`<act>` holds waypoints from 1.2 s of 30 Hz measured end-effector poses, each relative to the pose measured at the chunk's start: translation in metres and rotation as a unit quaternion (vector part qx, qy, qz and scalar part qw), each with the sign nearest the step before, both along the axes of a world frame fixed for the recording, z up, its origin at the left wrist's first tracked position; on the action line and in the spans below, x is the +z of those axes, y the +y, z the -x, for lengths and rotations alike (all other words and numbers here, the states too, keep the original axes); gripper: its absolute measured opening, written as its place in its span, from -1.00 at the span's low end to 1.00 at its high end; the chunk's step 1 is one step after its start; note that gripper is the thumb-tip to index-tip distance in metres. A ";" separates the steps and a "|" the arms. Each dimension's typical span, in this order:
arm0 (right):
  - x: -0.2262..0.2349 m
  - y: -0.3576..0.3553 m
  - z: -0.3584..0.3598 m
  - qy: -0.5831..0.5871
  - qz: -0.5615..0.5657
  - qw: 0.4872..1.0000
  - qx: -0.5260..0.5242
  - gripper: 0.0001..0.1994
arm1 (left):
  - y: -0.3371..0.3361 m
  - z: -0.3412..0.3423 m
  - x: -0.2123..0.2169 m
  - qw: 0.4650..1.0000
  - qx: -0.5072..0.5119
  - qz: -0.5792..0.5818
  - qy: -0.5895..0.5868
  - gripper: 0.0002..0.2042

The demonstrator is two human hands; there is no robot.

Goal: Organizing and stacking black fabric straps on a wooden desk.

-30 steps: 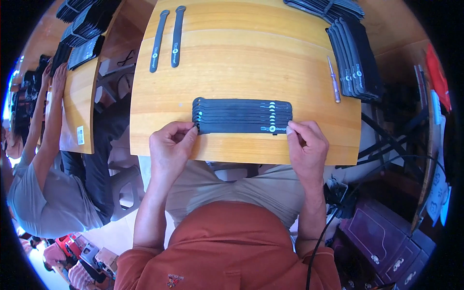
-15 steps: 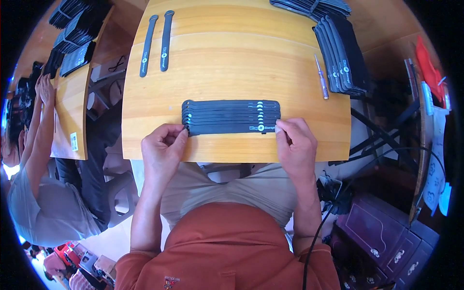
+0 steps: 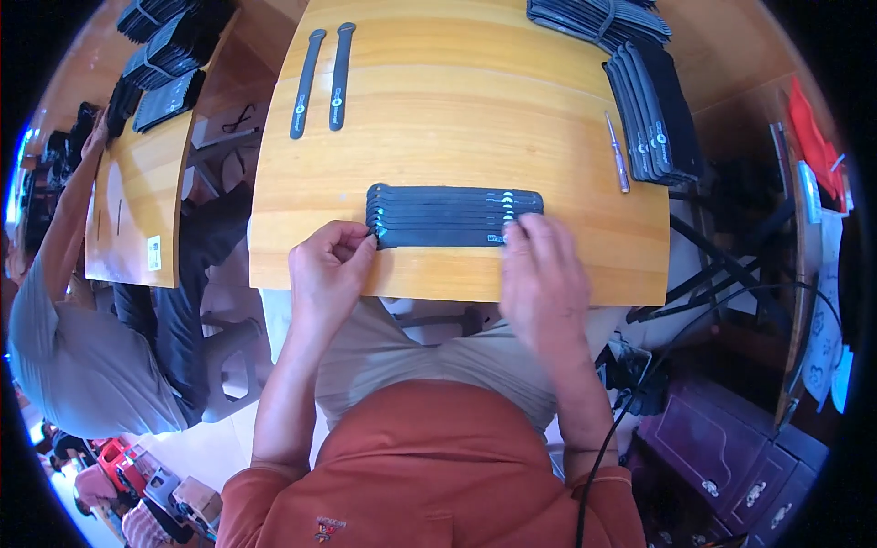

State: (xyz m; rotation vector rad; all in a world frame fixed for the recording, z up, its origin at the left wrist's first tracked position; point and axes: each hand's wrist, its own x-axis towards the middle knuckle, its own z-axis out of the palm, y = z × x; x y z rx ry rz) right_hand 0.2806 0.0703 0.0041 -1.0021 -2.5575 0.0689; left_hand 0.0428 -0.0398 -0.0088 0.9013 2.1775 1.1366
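Observation:
A fanned row of overlapping black straps [image 3: 438,217] with rounded ends lies across the table near its front edge. My left hand [image 3: 327,271] pinches the lower left corner of this row between thumb and fingertips. Over the right end, my right hand [image 3: 546,279] rests its fingers on the straps, slightly blurred and covering part of the pale printing. Those fingers look stretched out and not wrapped round anything. Two single black straps, a left one [image 3: 307,87] and a right one [image 3: 341,78], lie apart at the back left.
At the back right stand a pile of black straps [image 3: 650,114] and a tied bundle [image 3: 598,23]. A screwdriver [image 3: 618,155] with a purple handle lies beside the pile. Left, a co-worker's arm [image 3: 66,215] reaches over another table [image 3: 137,210] holding more bundles. A black cable [image 3: 671,342] hangs at my right.
My right hand has left the right corner and moved leftward onto the straps, its pinch loosened. My left hand keeps its pinch. The whole view has shifted slightly.

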 end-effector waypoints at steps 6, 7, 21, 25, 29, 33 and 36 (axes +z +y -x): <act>-0.015 -0.027 0.030 -0.014 0.113 0.989 0.096 -0.46 | 0.001 0.001 0.001 1.000 -0.006 0.004 -0.002 -0.85; -0.018 -0.027 0.029 -0.012 0.109 0.989 0.096 -0.44 | 0.001 0.001 0.002 1.000 -0.010 0.012 -0.001 -0.86; -0.023 -0.029 0.027 -0.006 0.113 0.989 0.096 -0.44 | -0.017 -0.010 -0.003 0.932 -0.104 -0.073 0.340 -0.69; -0.023 -0.029 0.027 0.001 0.117 0.989 0.091 -0.44 | -0.021 -0.017 -0.006 0.874 -0.240 -0.035 0.422 -0.45; -0.021 -0.023 0.016 0.003 0.115 0.988 0.099 -0.43 | -0.029 0.000 -0.006 0.854 -0.299 0.036 0.425 -0.32; -0.027 -0.014 -0.007 -0.010 0.094 0.994 0.059 -0.42 | -0.033 0.020 0.003 0.833 -0.326 0.050 0.445 -0.33; -0.025 -0.017 -0.009 -0.016 0.092 0.994 0.052 -0.42 | -0.034 0.022 0.007 0.829 -0.332 0.044 0.447 -0.34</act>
